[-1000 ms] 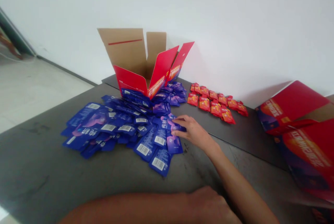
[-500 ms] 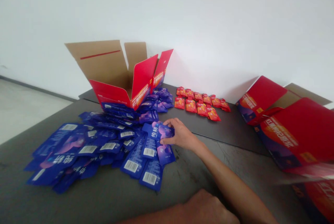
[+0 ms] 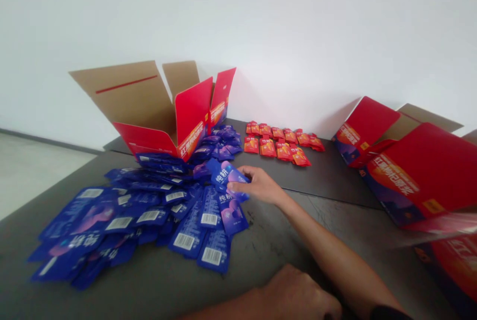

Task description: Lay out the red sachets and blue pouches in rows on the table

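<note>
My right hand (image 3: pixel 263 186) pinches a blue-purple pouch (image 3: pixel 225 177) between thumb and fingers. It is just above the right edge of a heap of similar blue pouches (image 3: pixel 149 196). Another blue pouch (image 3: pixel 233 214), front side up, lies directly below the held one. At the bottom of the view my left hand (image 3: pixel 298 294) is curled closed, its back towards me. The fingers of this hand are mostly hidden, so whatever they may hold does not show.
Behind the heap stands an open red carton (image 3: pixel 149 137) with its flaps up. Several red-orange pouches (image 3: pixel 267 146) lie in two rows near the wall. More red cartons (image 3: pixel 421 171) occupy the right side of the dark table (image 3: pixel 149 280).
My right hand has raised the pouch a little, uncovering more of the one beneath it. My left hand stays curled. The whole view has shifted slightly.
</note>
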Tool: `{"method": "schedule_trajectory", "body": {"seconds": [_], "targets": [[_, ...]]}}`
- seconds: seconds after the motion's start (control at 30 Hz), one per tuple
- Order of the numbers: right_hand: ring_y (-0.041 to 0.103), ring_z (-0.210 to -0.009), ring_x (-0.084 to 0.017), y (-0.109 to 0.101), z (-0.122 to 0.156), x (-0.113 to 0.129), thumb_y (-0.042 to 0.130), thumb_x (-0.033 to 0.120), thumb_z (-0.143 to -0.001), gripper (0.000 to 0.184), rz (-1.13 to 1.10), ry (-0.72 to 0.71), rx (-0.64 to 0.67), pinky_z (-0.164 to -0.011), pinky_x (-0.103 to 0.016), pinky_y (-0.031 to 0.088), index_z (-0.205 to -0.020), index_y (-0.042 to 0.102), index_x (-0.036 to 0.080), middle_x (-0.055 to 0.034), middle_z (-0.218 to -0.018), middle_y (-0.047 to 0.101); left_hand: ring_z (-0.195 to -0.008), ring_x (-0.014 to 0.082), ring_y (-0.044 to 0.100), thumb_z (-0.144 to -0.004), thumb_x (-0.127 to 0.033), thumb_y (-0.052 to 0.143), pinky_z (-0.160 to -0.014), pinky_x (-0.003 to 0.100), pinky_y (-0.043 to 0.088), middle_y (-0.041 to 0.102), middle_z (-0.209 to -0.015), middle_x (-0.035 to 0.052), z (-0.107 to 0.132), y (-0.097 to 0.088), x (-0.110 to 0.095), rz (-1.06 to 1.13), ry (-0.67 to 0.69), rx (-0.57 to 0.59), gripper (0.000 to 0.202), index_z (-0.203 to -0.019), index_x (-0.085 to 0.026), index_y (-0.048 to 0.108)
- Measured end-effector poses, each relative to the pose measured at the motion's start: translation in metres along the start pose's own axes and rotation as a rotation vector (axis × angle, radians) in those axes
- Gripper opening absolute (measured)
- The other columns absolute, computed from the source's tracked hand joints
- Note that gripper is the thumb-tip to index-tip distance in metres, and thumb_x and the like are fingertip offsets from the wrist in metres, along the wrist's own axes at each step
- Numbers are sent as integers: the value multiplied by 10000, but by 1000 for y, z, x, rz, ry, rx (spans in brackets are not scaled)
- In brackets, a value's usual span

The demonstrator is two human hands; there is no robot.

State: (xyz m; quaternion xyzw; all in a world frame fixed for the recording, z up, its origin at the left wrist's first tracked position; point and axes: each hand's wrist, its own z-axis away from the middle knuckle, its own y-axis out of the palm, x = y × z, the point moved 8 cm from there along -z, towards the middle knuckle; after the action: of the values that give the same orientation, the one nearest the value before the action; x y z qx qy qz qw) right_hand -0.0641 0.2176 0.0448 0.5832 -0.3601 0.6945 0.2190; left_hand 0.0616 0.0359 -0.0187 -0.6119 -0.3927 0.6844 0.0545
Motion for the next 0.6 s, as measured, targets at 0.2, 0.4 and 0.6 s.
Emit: {"method": "schedule_trajectory", "body": {"seconds": [0.2,0.4,0.6], "targets": [[679,-851,-178,-64,12,38,889,528,-724,478,-241,-158,-341,-822,-317,560,-1040,711,216,-24,-984,746,-798,135,732,-901,-419,740,-541,200,364,778,-882,-17,-5,9,7,-37,-31,35,234,-864,-197,679],[678,-828,-169,-162,67,65,870,585,-695,473,-280,-310,-759,-752,-293,579,-984,670,267,-7,-969,731,-788,126,734,-905,-403,737,-559,185,380,783,-888,-8,-8,14,11,-48,28,12,219,-876,-191,690],[576,-620,-153,-187,117,6,777,689,-718,534,-125,7,-832,-485,-239,454,-939,619,229,-5,-771,638,-735,112,711,-901,-419,717,-530,181,348,759,-798,-21,-7,5,7,-134,-19,-35,276,-776,-184,643]]}}
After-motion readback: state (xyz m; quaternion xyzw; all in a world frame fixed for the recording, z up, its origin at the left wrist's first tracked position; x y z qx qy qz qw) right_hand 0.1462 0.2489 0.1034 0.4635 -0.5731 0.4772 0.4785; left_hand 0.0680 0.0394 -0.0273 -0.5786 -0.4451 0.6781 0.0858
